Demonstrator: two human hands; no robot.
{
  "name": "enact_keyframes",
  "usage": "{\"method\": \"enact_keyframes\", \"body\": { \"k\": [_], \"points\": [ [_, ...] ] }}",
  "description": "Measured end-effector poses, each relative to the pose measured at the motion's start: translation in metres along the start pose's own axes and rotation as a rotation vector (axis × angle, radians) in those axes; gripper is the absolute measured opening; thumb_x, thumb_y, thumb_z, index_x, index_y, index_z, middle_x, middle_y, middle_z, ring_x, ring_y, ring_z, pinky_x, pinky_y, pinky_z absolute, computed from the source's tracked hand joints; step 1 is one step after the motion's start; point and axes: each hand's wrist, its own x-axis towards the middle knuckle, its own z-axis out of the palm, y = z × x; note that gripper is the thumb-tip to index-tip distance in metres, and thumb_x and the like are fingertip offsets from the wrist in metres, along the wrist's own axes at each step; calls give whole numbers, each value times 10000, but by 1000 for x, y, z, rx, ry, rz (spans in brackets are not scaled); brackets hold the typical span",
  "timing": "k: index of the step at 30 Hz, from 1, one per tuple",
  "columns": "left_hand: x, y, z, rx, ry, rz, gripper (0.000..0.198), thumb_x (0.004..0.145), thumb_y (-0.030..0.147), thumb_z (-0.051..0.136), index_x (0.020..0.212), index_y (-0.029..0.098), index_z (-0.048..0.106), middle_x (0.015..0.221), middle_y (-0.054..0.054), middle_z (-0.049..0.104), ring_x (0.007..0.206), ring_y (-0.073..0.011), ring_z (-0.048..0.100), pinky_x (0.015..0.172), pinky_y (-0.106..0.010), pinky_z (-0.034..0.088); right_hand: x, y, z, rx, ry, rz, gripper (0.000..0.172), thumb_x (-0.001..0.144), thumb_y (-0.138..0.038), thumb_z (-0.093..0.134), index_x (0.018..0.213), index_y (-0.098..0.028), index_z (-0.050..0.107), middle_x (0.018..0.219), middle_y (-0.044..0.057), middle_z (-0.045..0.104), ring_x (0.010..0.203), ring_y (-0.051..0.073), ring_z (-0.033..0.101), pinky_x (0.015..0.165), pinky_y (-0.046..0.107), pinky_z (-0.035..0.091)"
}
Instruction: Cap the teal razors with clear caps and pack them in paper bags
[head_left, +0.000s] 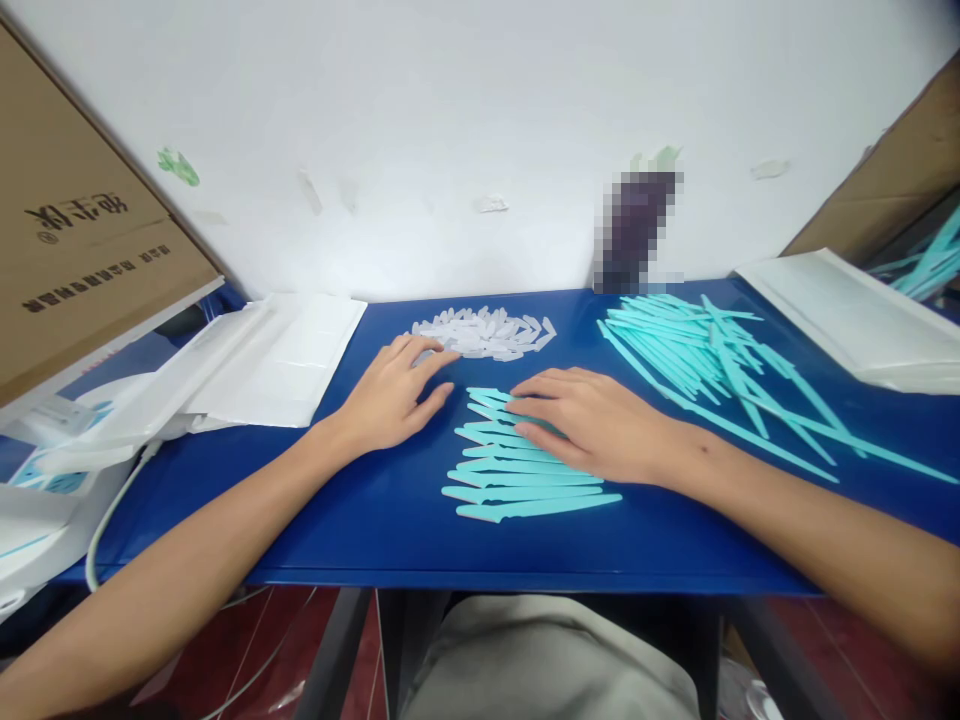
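My left hand (395, 392) lies flat on the blue table (375, 520), fingers spread, its fingertips at the near edge of a heap of small white plastic caps (487, 333). My right hand (592, 420) rests palm down, fingers stretched out, on a neat row of several turquoise plastic handles (517, 480) laid side by side. It covers the right part of that row. Neither hand grips anything.
A loose pile of long turquoise handles (697, 350) lies at the right back. White plastic bags (277, 355) lie at the left, another white bag (862, 320) at the right. Cardboard boxes (75, 250) stand at both sides. A white wall is behind.
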Motion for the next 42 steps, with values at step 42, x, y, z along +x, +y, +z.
{"method": "enact_keyframes", "body": {
  "k": [42],
  "points": [
    [57,-1,13,-87,-184,204,312,1032,253,486,1010,155,782,950,-98,752,840,-224,694,763,-339,513,7,39,8,-119,-4,122,372,1025,-149,421,1255,-180,712,1088,111,649,948,230,616,715,320,437]
  ]
}}
